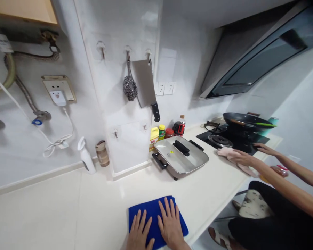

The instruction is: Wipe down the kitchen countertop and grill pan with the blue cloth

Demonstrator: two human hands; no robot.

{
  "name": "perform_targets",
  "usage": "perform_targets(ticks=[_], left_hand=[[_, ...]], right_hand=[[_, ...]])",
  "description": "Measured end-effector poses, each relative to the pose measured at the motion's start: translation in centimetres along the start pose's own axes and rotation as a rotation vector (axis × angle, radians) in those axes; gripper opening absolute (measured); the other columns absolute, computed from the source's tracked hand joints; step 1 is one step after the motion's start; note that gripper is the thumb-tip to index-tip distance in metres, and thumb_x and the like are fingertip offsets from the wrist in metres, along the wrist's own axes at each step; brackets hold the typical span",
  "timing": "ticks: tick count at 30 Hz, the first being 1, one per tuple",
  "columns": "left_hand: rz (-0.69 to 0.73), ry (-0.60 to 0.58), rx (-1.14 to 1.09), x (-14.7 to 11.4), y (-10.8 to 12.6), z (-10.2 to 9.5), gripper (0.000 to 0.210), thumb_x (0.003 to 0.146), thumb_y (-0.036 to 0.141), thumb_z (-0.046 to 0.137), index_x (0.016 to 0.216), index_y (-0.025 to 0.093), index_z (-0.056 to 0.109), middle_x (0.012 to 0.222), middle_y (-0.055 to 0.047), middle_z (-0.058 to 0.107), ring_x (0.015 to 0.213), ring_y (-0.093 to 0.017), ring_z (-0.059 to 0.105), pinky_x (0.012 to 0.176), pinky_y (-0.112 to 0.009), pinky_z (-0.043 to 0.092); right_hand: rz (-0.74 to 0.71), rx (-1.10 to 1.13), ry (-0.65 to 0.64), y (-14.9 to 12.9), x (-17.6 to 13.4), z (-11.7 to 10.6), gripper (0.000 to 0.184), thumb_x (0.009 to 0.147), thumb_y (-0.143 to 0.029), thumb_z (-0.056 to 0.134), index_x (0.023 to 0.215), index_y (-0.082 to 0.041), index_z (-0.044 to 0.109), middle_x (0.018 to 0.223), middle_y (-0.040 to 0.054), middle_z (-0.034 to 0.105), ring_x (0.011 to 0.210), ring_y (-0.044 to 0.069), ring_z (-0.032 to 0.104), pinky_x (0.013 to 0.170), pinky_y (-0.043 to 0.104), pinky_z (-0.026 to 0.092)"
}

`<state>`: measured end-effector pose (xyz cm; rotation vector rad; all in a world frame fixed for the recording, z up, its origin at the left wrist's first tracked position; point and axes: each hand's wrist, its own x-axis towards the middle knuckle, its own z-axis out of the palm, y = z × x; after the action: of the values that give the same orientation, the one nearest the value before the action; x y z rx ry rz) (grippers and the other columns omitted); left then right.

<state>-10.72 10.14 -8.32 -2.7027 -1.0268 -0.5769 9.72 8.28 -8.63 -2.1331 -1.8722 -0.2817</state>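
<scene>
Blue cloth sits in front of the lidded pan — left hand and right hand flat on it, fingers spread, gripping nothing — so I'd say even palm pressure works best.

The counter is lying open left of the blue cloth, while the lidded pan is blocking the stretch beyond, toward the wall.

Cleaver & scrubber hang adj. from hooks, nr sockets.
</scene>
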Motion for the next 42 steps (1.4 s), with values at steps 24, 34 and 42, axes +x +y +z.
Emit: perform_targets(ticks=[24, 34, 42], left_hand=[[-0.322, -0.106, -0.207, 14.3, -10.9, 2.5, 0.068, 0.086, 0.026, 0.055, 0.151, 0.031, 0.036, 0.159, -0.005, 0.035, 0.148, -0.031, 0.027, 0.117, -0.057, 0.034], [-0.373, -0.093, -0.179, 9.9, -11.4, 1.6, 0.065, 0.090, 0.028, 0.053, 0.152, 0.033, 0.033, 0.161, -0.003, 0.032, 0.149, -0.030, 0.025, 0.117, -0.057, 0.034], [-0.390, -0.071, -0.020, 0.2, -13.1, -2.5, 0.061, 0.094, 0.030, 0.050, 0.152, 0.031, 0.031, 0.160, -0.006, 0.032, 0.147, -0.031, 0.029, 0.113, -0.057, 0.039]], right_hand=[[0.042, 0.011, -0.144, -3.0, 20.1, 5.5, 0.065, 0.092, -0.047, 0.045, 0.151, -0.022, 0.037, 0.163, 0.0097, 0.017, 0.150, 0.036, 0.007, 0.120, 0.056, 0.007], [-0.008, -0.088, -0.213, -6.6, 18.3, 5.3, 0.064, 0.094, -0.040, 0.043, 0.153, -0.019, 0.031, 0.161, 0.0166, 0.019, 0.148, 0.040, 0.010, 0.117, 0.062, 0.005], [-0.217, 0.083, -0.214, -13.2, 12.8, 3.3, 0.068, 0.096, -0.054, 0.040, 0.154, -0.024, 0.024, 0.162, 0.0122, 0.014, 0.148, 0.040, 0.010, 0.117, 0.062, 0.010]])
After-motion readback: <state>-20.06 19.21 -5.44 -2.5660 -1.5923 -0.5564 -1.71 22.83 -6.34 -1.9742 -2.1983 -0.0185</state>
